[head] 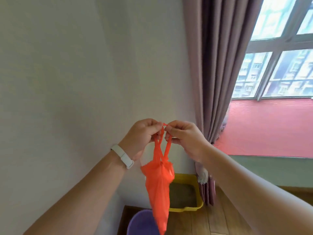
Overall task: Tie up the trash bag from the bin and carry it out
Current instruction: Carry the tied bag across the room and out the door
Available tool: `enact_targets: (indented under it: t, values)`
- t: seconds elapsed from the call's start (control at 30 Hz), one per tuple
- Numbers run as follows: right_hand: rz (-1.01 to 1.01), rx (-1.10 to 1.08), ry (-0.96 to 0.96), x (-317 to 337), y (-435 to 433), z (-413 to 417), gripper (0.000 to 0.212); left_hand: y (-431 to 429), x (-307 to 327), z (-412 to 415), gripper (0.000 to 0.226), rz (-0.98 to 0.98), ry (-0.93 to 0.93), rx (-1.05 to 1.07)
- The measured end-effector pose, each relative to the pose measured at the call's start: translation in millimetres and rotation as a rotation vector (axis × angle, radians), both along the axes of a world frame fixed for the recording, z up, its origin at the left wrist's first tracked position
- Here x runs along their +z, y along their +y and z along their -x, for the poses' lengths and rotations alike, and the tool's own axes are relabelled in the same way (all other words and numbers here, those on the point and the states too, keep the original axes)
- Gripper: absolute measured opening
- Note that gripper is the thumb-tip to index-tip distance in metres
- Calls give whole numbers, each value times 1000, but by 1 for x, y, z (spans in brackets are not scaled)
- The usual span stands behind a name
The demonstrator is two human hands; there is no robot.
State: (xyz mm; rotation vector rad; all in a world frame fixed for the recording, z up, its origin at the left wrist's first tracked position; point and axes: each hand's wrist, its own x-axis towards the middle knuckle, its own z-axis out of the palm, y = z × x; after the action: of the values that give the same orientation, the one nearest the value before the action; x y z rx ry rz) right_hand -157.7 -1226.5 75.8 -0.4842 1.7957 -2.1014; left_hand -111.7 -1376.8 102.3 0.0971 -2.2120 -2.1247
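Observation:
An orange plastic trash bag (159,185) hangs in the air in front of me, its body narrowing downward. Its two handle strips cross just above a knot and rise to my hands. My left hand (142,134), with a white band on the wrist, pinches one strip. My right hand (183,136) pinches the other, and the fingertips of both hands meet at a small twisted end of the strips. A purple bin (140,223) stands on the floor directly below the bag, partly hidden by it.
A yellow litter tray (188,194) with grey litter sits on the wooden floor against the white wall. A mauve curtain (211,73) hangs to the right of it, beside a window and a pink ledge (271,128).

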Motion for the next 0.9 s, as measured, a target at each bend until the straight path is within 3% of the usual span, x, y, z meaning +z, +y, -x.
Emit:
enact_targets:
  t: [0.2, 0.5, 0.7, 0.9]
  values:
    - [70, -83, 22, 5, 122, 14, 7, 119, 0, 28, 22, -129, -18, -141]
    - [54, -272, 83, 5, 343, 24, 7, 337, 7, 75, 22, -153, -83, -353]
    - [18, -496, 109, 3, 488, 16, 8, 486, 7, 100, 14, -124, -105, -562]
    - [-140, -814, 158, -6, 611, -1, 15, 627, 2, 117, 12, -113, -131, -787]
